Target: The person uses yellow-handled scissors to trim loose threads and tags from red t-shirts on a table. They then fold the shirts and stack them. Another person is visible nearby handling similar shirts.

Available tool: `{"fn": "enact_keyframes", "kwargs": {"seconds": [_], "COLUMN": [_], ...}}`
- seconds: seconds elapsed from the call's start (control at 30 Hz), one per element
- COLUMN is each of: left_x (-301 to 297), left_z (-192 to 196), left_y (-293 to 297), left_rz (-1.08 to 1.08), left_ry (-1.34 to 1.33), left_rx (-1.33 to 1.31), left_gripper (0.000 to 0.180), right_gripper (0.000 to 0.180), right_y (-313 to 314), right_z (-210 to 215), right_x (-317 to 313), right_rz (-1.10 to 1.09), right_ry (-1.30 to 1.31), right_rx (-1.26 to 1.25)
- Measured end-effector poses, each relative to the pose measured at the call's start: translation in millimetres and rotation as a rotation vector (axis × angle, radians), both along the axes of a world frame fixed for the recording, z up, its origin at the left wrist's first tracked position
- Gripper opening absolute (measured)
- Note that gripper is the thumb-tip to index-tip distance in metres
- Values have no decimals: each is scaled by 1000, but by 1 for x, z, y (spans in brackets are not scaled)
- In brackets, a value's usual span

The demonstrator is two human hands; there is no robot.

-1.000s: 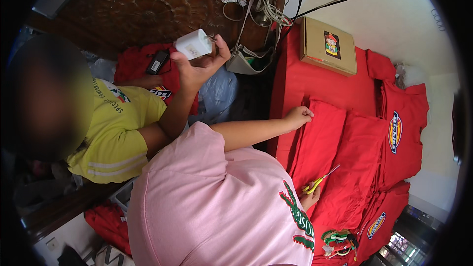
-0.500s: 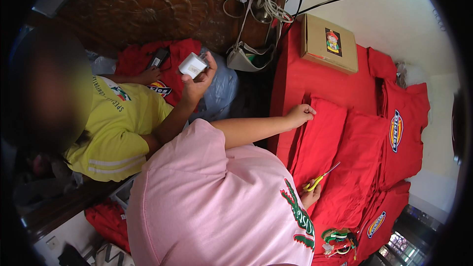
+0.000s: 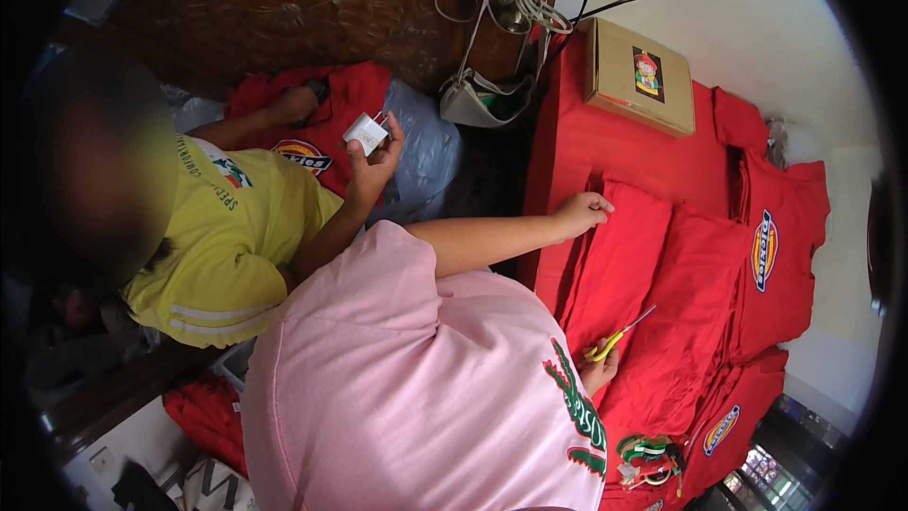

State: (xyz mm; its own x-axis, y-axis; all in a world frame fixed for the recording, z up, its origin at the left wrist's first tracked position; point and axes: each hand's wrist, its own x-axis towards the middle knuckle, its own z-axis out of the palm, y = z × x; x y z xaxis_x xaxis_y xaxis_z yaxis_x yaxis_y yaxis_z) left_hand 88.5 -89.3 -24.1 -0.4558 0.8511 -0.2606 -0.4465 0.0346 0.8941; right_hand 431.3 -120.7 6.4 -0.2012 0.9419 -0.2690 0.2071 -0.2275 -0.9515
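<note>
The stack of red shirts [image 3: 681, 322] lies as before. The left hand [image 3: 582, 213] stays on its folded edge, fingers curled; whether they pinch it is unclear. The right hand [image 3: 598, 374] keeps grasping the yellow-handled scissors [image 3: 619, 336]. A co-worker's white plug adaptor [image 3: 367, 132] has come lower.

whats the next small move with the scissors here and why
Probably bring the yellow-handled scissors in the right hand up toward the edge of the folded red garment, where the left hand rests. The blades lie over the cloth lower down, well apart from that hand. Whether a thread or tag waits there is too small to tell.
</note>
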Motion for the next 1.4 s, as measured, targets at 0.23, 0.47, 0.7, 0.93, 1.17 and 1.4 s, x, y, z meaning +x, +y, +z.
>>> {"fn": "enact_keyframes", "kwargs": {"seconds": [0.23,0.47,0.7,0.93,1.17,1.4], "left_x": [4,0,0,-12,-28,-24], "left_z": [1,-1,-2,-19,-26,-36], "left_y": [-3,0,0,3,-9,-8], "left_rz": [-39,10,-2,-107,-138,-125], "left_ry": [162,-121,2,284,81,87], "left_rx": [-14,197,60,6,115,134], "left_gripper": [29,40,38,36,27,21], "right_gripper": [23,22,20,20,21,21], "right_y": [-4,3,3,-2,0,1], "right_z": [4,10,14,2,5,-3], "right_x": [2,-2,-2,1,-1,5], "right_rz": [-3,-15,-55,-21,21,14], "right_ry": [-32,-17,-4,-14,-34,-23], "right_rx": [9,-71,-87,-6,18,19]}}
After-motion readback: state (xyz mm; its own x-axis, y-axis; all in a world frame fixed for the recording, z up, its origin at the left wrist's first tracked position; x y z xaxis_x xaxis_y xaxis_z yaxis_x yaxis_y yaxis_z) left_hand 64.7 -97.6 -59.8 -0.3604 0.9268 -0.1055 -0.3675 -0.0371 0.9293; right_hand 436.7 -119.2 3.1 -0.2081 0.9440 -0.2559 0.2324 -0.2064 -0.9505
